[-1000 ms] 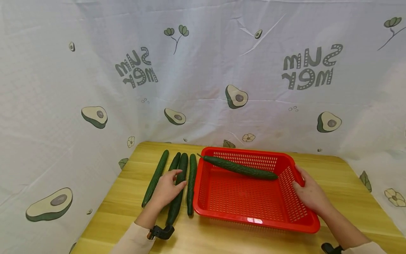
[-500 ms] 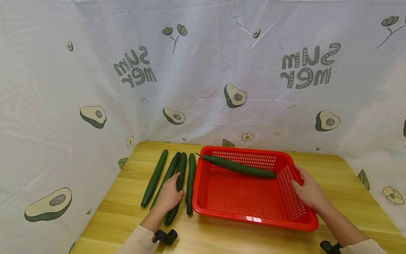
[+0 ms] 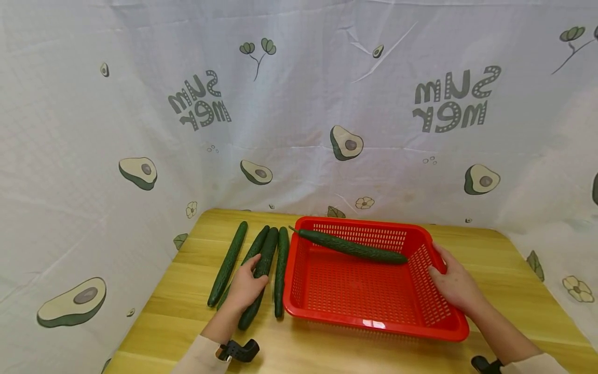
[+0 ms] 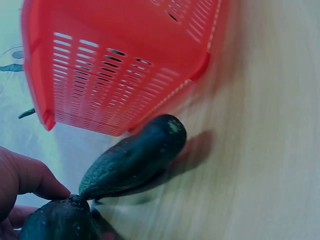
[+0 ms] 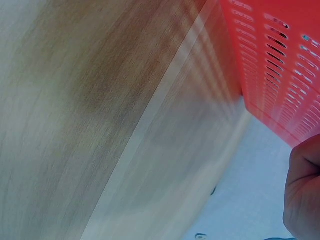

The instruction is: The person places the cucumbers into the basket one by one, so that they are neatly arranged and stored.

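Observation:
My left hand (image 3: pixel 248 284) grips a dark green cucumber (image 3: pixel 265 259), the third from the left in a row on the table. In the left wrist view, the thumb presses on top of this cucumber (image 4: pixel 62 220), close to its end. Another cucumber (image 3: pixel 282 270) lies between it and the red plastic basket (image 3: pixel 374 326). Left of the hand are a partly hidden cucumber (image 3: pixel 256 242) and one farther out (image 3: pixel 228 264). My right hand (image 3: pixel 455 283) holds the basket's right rim, with the thumb inside. One cucumber (image 3: pixel 352 246) rests slantwise in the basket, its stem over the back left corner.
The wooden table (image 3: pixel 177 301) carries everything. A white cloth printed with avocados (image 3: pixel 299 104) hangs behind it and at the sides. The basket's left wall stands close beside the nearest cucumber.
My left hand has come down onto the third cucumber and taken hold of it. That cucumber has turned slightly, its near end shifting left. My right hand stays on the basket rim.

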Motion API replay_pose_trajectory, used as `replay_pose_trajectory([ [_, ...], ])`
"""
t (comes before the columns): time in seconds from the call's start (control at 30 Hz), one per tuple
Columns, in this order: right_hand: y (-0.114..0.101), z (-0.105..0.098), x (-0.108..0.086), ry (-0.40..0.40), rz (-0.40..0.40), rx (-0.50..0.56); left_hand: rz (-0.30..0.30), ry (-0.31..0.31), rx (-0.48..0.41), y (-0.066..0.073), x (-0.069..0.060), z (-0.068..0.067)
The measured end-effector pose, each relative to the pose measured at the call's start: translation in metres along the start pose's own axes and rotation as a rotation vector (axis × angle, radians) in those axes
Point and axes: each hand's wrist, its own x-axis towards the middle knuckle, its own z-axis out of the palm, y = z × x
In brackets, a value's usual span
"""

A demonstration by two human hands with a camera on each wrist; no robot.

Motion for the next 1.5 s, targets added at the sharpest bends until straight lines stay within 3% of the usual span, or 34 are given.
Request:
replay_pose_trajectory([
  [0.43,0.001,0.001,-0.001,-0.004,0.012,0.024,-0.023,0.003,-0.152,0.009,-0.003,-0.016],
  [0.67,0.0,0.001,-0.001,-0.005,0.004,0.041,-0.036,0.037,-0.25,0.022,0.001,-0.025],
  [0.97,0.0,0.001,-0.002,-0.007,0.009,0.033,0.006,0.007,-0.288,0.042,0.008,-0.033],
  [1.2,-0.001,0.001,-0.003,-0.005,0.015,0.022,0.09,-0.079,-0.314,0.062,0.013,-0.032],
  [1.5,-0.001,0.001,-0.003,-0.001,0.017,0.023,0.278,-0.331,-0.177,0.085,0.021,-0.03],
])
